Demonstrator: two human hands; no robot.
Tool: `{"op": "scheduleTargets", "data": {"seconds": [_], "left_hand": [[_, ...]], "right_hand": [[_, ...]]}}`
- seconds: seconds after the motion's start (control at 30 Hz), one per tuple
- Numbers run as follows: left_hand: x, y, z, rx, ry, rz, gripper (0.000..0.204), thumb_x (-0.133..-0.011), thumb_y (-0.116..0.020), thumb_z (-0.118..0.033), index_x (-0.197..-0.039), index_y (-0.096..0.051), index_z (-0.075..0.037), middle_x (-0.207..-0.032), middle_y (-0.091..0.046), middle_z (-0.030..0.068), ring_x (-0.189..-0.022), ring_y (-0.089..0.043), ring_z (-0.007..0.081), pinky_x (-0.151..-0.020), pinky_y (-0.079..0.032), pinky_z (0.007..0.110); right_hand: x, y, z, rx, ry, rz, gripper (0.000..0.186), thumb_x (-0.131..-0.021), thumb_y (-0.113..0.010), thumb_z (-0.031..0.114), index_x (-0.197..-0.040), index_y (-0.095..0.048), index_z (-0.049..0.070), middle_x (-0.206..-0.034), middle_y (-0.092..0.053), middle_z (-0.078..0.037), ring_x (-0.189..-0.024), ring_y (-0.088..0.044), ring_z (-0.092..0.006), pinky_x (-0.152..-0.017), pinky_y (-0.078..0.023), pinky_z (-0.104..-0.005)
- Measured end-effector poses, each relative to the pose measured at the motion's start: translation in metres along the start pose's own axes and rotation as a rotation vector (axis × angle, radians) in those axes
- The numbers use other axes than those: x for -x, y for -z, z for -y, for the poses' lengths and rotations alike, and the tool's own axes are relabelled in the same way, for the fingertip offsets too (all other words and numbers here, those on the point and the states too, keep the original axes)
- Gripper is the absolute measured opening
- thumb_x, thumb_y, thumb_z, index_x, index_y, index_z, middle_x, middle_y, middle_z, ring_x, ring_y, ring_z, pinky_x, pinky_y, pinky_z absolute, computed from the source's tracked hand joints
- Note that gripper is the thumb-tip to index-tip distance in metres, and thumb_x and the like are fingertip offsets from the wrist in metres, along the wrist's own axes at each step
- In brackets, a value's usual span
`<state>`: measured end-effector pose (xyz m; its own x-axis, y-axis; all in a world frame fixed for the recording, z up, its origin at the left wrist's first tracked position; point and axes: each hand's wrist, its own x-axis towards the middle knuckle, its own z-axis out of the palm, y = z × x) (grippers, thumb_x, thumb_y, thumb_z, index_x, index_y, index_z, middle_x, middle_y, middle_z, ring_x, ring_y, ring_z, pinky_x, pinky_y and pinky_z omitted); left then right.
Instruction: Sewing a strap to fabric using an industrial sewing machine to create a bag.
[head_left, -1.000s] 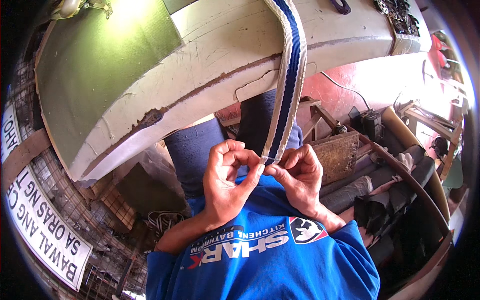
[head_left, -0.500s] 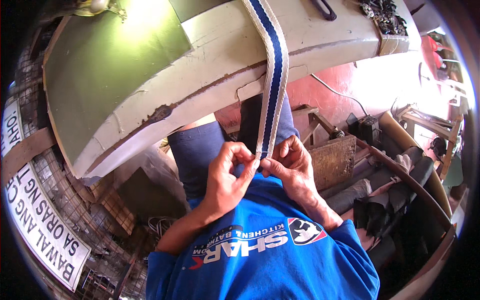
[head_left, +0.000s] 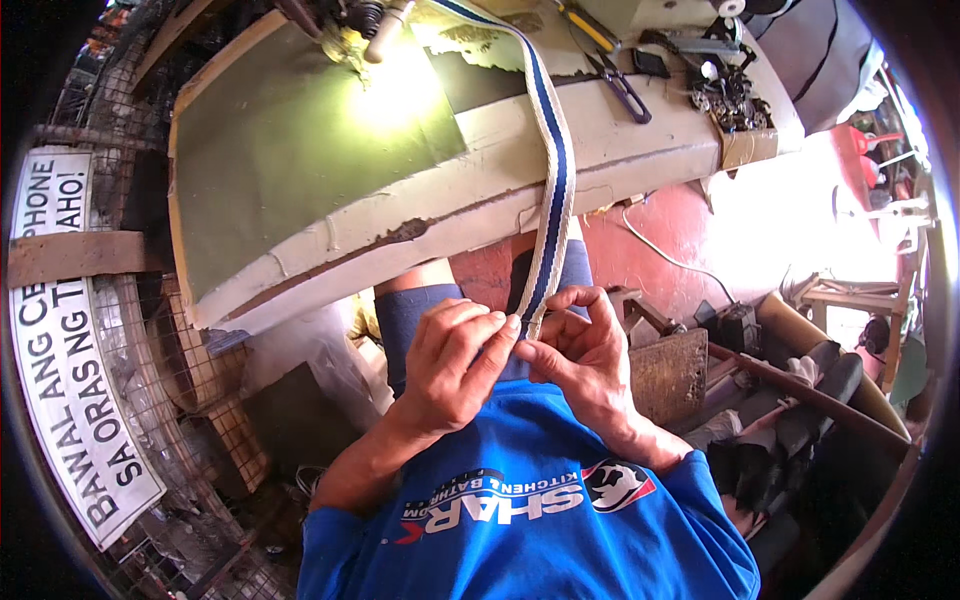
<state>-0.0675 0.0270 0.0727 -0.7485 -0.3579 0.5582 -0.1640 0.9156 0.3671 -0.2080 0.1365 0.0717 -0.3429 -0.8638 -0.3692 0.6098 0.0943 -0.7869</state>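
Our left hand [head_left: 455, 362] clamps the strap [head_left: 558, 190] – right hand [head_left: 590, 372], we can't tell – so keep its end flat between fingertips [head_left: 510, 328].

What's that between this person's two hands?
The head view shows the near end of a cream strap with a blue stripe between the left hand and the right hand.
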Motion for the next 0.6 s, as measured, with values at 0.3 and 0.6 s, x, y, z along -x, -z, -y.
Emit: {"op": "scheduleTargets", "data": {"seconds": [0.3,0.6], "left_hand": [[0.0,0.013,0.025,1.066,0.652,-0.051,0.018,-0.084,-0.074,0.001,-0.102,-0.073,-0.002,-0.097,-0.066,0.0052,-0.091,-0.061,0.0145,-0.082,-0.048,0.028],[-0.006,0.032,0.033,0.815,0.686,-0.064,0.022,-0.084,-0.075,-0.001,-0.105,-0.071,-0.001,-0.095,-0.065,0.0072,-0.088,-0.064,0.0165,-0.078,-0.051,0.029]], "right_hand": [[-0.049,-0.007,0.059,1.242,0.849,0.323,0.04,-0.072,-0.082,0.017,-0.111,-0.071,0.011,-0.104,-0.065,-0.007,-0.103,-0.061,-0.0298,-0.089,-0.049,-0.04],[-0.075,-0.028,0.05,1.016,0.489,0.475,0.011,-0.088,-0.067,0.009,-0.097,-0.066,0.002,-0.087,-0.064,-0.015,-0.088,-0.066,-0.0345,-0.076,-0.052,-0.0412]]}}
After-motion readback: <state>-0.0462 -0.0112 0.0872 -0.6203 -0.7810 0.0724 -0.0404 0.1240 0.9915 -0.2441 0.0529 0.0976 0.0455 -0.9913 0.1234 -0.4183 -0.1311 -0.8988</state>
